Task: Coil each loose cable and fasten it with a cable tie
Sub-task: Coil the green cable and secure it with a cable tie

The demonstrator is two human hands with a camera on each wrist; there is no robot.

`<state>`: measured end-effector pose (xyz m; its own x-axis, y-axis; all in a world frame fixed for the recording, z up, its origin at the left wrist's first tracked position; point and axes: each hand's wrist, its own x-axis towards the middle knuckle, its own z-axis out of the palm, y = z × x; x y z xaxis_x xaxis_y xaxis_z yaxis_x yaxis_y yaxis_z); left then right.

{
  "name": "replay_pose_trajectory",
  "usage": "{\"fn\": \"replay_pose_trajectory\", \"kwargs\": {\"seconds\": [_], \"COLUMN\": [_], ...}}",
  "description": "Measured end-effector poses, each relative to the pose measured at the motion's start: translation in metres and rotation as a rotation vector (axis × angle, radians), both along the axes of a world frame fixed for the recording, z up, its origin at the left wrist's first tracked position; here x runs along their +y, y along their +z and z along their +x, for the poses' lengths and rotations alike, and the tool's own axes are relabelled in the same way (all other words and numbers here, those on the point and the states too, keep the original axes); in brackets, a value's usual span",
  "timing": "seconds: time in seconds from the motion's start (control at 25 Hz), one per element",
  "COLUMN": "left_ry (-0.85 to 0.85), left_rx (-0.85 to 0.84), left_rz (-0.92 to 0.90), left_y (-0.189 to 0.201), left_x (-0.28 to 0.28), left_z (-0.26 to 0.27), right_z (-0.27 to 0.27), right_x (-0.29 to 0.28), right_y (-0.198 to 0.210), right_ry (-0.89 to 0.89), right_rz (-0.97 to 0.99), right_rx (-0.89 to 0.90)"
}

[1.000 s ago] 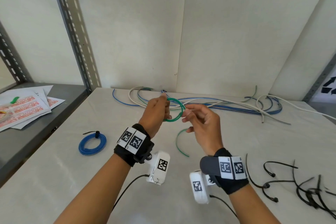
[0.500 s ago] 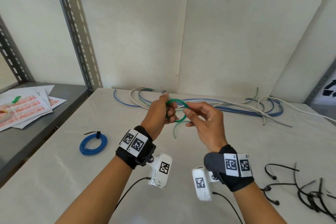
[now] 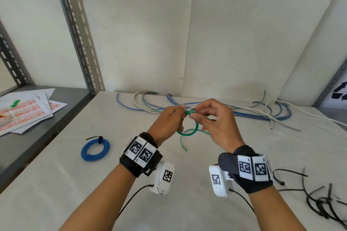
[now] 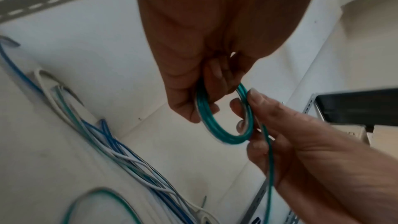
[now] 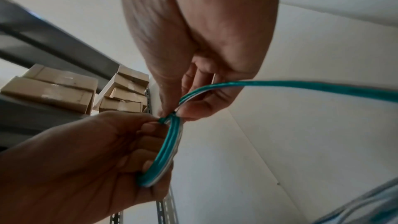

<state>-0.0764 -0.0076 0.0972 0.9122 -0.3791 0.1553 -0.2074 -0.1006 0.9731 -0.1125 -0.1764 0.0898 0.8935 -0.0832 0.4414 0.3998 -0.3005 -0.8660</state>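
Note:
A small green cable coil (image 3: 189,130) hangs above the white table between both hands. My left hand (image 3: 182,113) grips the coil's left side with curled fingers, as the left wrist view shows on the coil (image 4: 215,125). My right hand (image 3: 194,115) pinches the loose green strand (image 5: 301,86) against the top of the coil (image 5: 163,156). The free tail (image 3: 183,142) dangles below the coil toward the table. No cable tie is in either hand.
A tied blue coil (image 3: 95,149) lies at the left. Loose blue, white and green cables (image 3: 244,113) sprawl along the back wall. Several black cable ties (image 3: 319,199) lie at the right front. Papers (image 3: 24,112) cover the grey side shelf, behind a metal upright (image 3: 75,30).
The right hand has carried the loose strand round to the top of the coil. The coil now hangs below the fingertips, and the dangling tail is shorter.

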Motion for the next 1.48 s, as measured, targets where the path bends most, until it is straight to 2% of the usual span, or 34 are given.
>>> {"fn": "replay_pose_trajectory", "kwargs": {"seconds": [0.12,0.28,0.36,0.52,0.64,0.8,0.92,1.04,1.2,1.32,1.48], "left_ry": [0.026,0.05,0.025,-0.094,-0.164,-0.138,-0.094,-0.053,0.004,0.013,0.063], "left_rx": [0.039,0.072,0.07,-0.07,-0.003,-0.046,-0.029,0.017,0.059,0.096,0.144], "left_rz": [-0.137,-0.196,-0.161,-0.035,0.027,0.112,0.046,-0.038,-0.148,-0.204,-0.306], "left_y": [-0.001,-0.002,-0.002,-0.003,-0.005,-0.004,-0.004,-0.004,-0.003,-0.004,-0.007], "left_x": [-0.002,-0.001,0.0,0.01,0.024,0.025,0.022,0.017,0.014,0.011,0.008], "left_z": [0.001,0.003,0.002,0.002,0.008,0.007,0.007,0.005,0.003,0.002,0.003], "right_z": [-0.002,-0.004,-0.003,-0.007,-0.011,-0.013,-0.014,-0.014,-0.017,-0.017,-0.015], "right_x": [0.01,0.018,0.017,0.007,-0.002,-0.002,0.003,0.008,0.008,0.009,0.016], "right_y": [-0.006,-0.013,-0.015,-0.02,-0.023,-0.025,-0.024,-0.024,-0.022,-0.021,-0.026], "right_ry": [-0.018,0.0,0.004,0.004,0.028,0.022,0.011,-0.055,-0.033,-0.087,-0.111], "right_rz": [0.107,0.185,0.19,0.166,0.089,0.043,0.087,0.213,0.282,0.405,0.397], "right_rx": [-0.036,-0.043,-0.05,-0.047,0.004,0.013,-0.004,-0.018,0.0,0.003,-0.002]}}
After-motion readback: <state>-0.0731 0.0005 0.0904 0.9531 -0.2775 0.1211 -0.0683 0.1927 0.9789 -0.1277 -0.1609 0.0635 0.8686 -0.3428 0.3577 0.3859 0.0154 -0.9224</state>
